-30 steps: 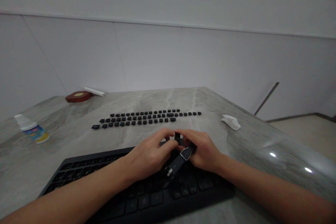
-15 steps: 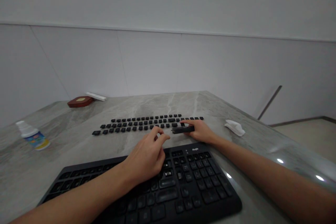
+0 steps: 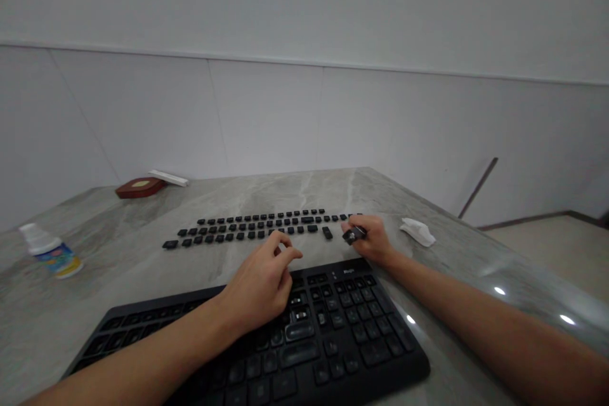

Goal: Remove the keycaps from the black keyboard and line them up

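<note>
Keyboard (image 3: 304,336) on near part of desk (image 3: 118,254), near edge partly cut off by view & LH portion hidden under L forearm (image 3: 190,339); R end of middle row of loose keycaps (image 3: 269,224) partly blocked by R hand (image 3: 373,240). Brand mark (image 3: 349,271) at kbd's upper R too blurred to read w/ certainty, ditto colored label (image 3: 61,260) on white-topped bottle (image 3: 40,240), far L. L hand (image 3: 264,279) half-open over kbd's upper edge, thumb & index apart, no item seen in grip, palm side hidden; R hand closed round dark tool (image 3: 353,236), exact type unclear, just R of single keycap (image 3: 327,233).
</note>
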`<state>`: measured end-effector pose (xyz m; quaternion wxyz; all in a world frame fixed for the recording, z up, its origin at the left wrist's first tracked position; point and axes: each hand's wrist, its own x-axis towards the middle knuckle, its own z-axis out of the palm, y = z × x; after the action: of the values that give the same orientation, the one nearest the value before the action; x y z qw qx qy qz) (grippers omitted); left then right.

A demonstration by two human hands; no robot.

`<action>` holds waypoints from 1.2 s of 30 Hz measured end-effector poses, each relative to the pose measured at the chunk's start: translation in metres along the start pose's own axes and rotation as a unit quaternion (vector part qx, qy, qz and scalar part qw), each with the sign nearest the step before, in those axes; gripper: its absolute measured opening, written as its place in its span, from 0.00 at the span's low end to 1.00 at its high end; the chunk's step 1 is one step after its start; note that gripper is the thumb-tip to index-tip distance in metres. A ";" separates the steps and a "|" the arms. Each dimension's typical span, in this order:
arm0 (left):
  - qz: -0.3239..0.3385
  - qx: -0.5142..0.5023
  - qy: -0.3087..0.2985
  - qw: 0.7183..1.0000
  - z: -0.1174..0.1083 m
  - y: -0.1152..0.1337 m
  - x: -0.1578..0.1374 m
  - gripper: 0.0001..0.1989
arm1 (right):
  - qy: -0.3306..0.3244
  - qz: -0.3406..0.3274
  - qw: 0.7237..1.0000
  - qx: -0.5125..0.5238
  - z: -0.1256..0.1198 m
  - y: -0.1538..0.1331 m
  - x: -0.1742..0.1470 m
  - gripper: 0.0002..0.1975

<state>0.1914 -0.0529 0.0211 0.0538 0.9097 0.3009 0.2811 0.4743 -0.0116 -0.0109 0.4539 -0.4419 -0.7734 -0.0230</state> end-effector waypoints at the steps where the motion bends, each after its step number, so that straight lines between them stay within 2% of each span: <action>1: 0.003 -0.005 -0.006 1.000 0.000 -0.001 0.000 0.19 | 0.011 -0.012 1.000 0.000 -0.001 -0.002 -0.001 0.18; 4: 0.016 -0.020 -0.042 0.999 0.000 0.000 -0.001 0.17 | 0.002 -0.060 0.998 0.013 -0.002 -0.010 -0.001 0.17; 8: 0.025 -0.032 -0.070 0.997 0.000 0.001 0.000 0.17 | -0.040 -0.103 0.993 0.037 -0.002 -0.013 -0.002 0.10; 11: 0.026 -0.034 -0.068 0.997 0.000 0.002 0.000 0.17 | -0.049 -0.099 0.993 0.038 -0.002 -0.009 -0.002 0.07; 25: 0.039 -0.024 -0.055 0.997 0.000 0.001 -0.001 0.16 | -0.142 -0.081 0.986 0.034 0.000 -0.012 0.004 0.11; 36: 0.038 -0.028 -0.061 0.997 0.000 0.002 0.000 0.16 | -0.161 -0.046 0.985 0.029 0.000 -0.012 0.004 0.12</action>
<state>0.1920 -0.0546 0.0213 0.0868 0.9341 0.2538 0.2355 0.4648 -0.0162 -0.0036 0.3340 -0.3905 -0.8565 0.0498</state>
